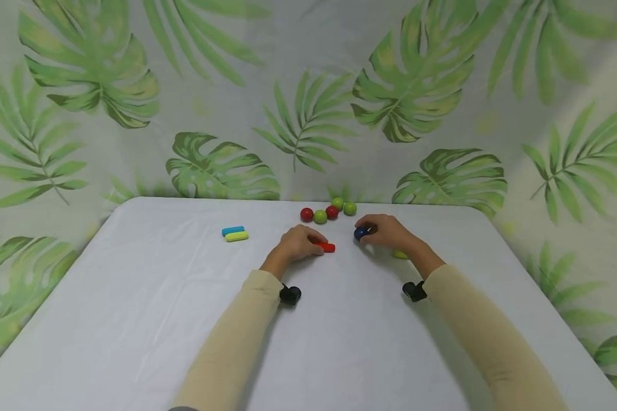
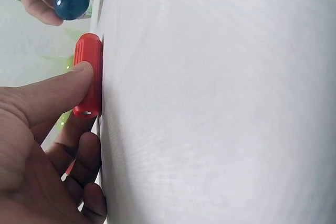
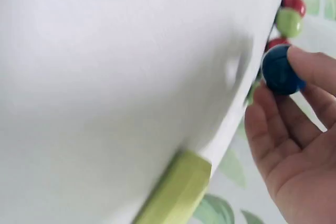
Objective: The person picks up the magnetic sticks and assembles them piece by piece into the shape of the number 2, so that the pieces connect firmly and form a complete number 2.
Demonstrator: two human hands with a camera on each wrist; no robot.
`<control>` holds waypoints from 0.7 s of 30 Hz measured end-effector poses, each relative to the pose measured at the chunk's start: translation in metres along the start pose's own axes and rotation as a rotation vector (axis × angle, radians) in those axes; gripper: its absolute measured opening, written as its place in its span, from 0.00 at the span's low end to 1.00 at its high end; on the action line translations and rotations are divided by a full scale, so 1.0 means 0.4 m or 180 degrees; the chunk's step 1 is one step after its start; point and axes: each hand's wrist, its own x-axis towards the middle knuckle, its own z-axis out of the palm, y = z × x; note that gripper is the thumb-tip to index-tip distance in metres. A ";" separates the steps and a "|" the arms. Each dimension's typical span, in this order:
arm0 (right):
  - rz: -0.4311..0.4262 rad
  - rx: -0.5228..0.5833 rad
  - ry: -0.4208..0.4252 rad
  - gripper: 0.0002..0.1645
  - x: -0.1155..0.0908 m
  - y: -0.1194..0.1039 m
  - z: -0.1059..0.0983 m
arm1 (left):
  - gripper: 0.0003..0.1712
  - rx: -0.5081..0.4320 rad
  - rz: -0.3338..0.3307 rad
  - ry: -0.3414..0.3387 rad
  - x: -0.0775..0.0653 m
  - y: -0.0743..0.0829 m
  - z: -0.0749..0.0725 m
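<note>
My left hand [image 1: 299,242] pinches a short red ribbed stick [image 2: 89,77] between thumb and fingers, low against the white tabletop. In the head view the red stick's right end pokes out past the fingertips. To the right, my right hand [image 1: 385,230] holds a dark blue ball [image 3: 282,70] with thumb and fingertips, raised over the table in the right wrist view. Beneath the right wrist lies a yellow-green block [image 3: 176,192], mostly hidden by the arm in the head view.
Red balls [image 1: 307,214] and green balls [image 1: 350,208] sit clustered at the table's back edge. Left of the left hand, a blue stick [image 1: 233,231] and a yellow stick [image 1: 236,236] lie side by side. A leaf-patterned cloth [image 1: 308,114] hangs behind the table.
</note>
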 end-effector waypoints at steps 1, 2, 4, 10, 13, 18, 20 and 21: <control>-0.0032 0.0070 -0.0017 0.24 -0.003 -0.006 0.007 | 0.15 0.0017 -0.0003 0.0012 0.000 -0.001 -0.003; -0.0063 0.0135 -0.0034 0.24 -0.005 -0.012 0.014 | 0.15 0.0021 0.0000 0.0031 0.000 -0.001 -0.005; -0.0071 0.0221 -0.0075 0.24 -0.009 -0.021 0.027 | 0.15 0.0015 0.0014 0.0067 0.001 -0.002 -0.008; 0.0057 0.0310 -0.0111 0.22 -0.025 -0.028 0.053 | 0.15 0.0009 0.0056 0.0022 0.003 -0.004 0.001; 0.0048 0.0315 -0.0068 0.22 -0.031 -0.027 0.057 | 0.15 0.0035 0.0047 0.0033 0.004 -0.005 0.007; 0.0040 0.0304 -0.0036 0.21 -0.036 -0.032 0.056 | 0.14 0.0022 0.0059 0.0060 0.003 -0.004 0.010; 0.0029 0.0311 -0.0031 0.21 -0.037 -0.034 0.056 | 0.14 0.0013 0.0052 0.0058 0.003 -0.005 0.010; 0.0024 0.0317 -0.0031 0.21 -0.037 -0.034 0.056 | 0.14 0.0009 0.0049 0.0058 0.003 -0.005 0.009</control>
